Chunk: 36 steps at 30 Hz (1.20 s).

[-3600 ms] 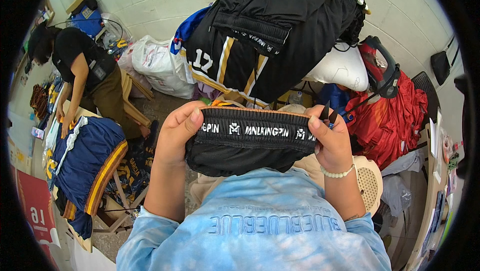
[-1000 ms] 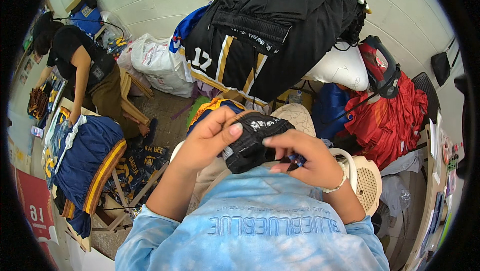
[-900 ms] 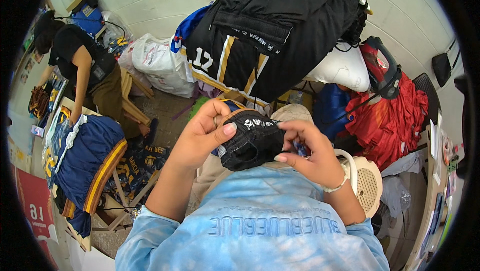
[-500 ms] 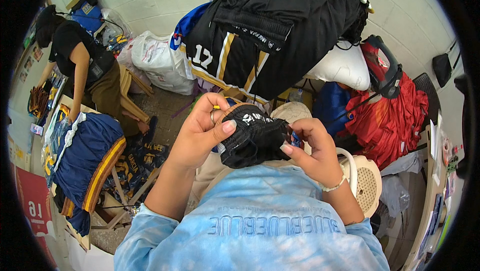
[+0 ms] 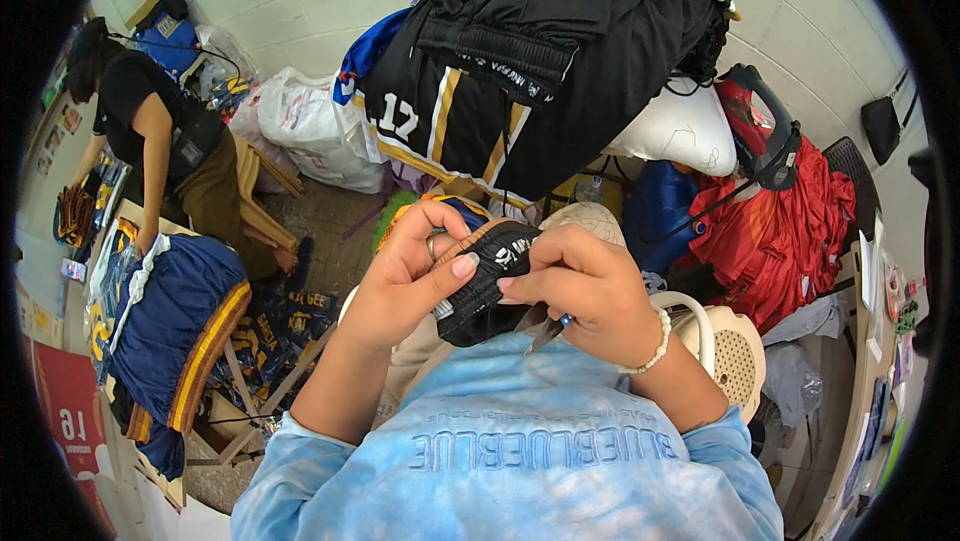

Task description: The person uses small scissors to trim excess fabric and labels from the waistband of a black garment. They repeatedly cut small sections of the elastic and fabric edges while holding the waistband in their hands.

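Note:
A bunched black garment with a ribbed elastic waistband (image 5: 472, 293) and white lettering is stretched between my hands, in front of my chest. My left hand (image 5: 408, 266) is closed on its left end, thumb pressing on the band and a ring on one finger. On the band's right end my right hand (image 5: 590, 291) pinches the cloth between thumb and fingertip. Tucked in that same palm are small thread snips (image 5: 545, 331), their metal blades pointing down toward my shirt and a blue part showing. The rest of the garment is hidden behind my fingers.
A large pile of black jerseys and shorts (image 5: 540, 61) stands ahead. Red garments (image 5: 780, 231) lie at the right, below a red-and-grey iron-like appliance (image 5: 762, 126). At the left, a co-worker (image 5: 150, 111) bends over a table beside navy shorts (image 5: 180, 311). White plastic bags (image 5: 325, 126) sit behind.
My right hand has moved left and closed on the waistband nearer my left hand. The snips' blades now show below it. The garment has tilted and bunched.

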{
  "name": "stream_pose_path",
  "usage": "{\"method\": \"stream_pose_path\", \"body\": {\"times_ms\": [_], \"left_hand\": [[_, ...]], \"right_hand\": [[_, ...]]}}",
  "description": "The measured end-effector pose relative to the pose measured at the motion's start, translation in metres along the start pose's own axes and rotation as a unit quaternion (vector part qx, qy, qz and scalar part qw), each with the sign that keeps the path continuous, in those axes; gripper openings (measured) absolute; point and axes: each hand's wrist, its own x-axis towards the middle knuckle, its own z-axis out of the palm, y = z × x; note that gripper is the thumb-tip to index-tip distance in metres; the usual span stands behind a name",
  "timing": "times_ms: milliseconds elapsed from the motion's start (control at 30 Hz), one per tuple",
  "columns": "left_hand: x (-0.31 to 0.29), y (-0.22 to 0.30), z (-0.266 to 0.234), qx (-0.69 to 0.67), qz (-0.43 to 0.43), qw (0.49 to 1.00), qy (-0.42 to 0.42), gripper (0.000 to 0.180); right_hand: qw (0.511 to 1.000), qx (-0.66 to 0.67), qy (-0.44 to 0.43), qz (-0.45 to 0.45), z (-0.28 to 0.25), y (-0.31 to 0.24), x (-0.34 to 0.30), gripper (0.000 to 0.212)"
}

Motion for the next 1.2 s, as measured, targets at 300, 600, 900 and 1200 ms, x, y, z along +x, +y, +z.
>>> {"method": "stream_pose_path", "body": {"times_ms": [300,600,900,1200], "left_hand": [[-0.001,0.008,-0.007,0.004,0.025,1.000,-0.014,0.024],[-0.004,0.008,-0.004,0.001,0.019,1.000,-0.008,0.026],[-0.007,0.016,0.003,0.014,0.001,0.999,-0.036,0.029],[-0.009,0.016,0.007,0.022,-0.010,0.999,-0.047,0.030]], "right_hand": [[0.974,0.170,-0.117,0.094,-0.034,-0.005,-0.018,0.027],[0.984,0.036,0.028,0.173,-0.022,-0.014,-0.021,0.044],[0.990,-0.137,0.024,0.022,-0.017,-0.014,-0.010,0.041],[0.990,-0.139,0.026,-0.019,-0.015,-0.018,-0.008,0.035]]}}
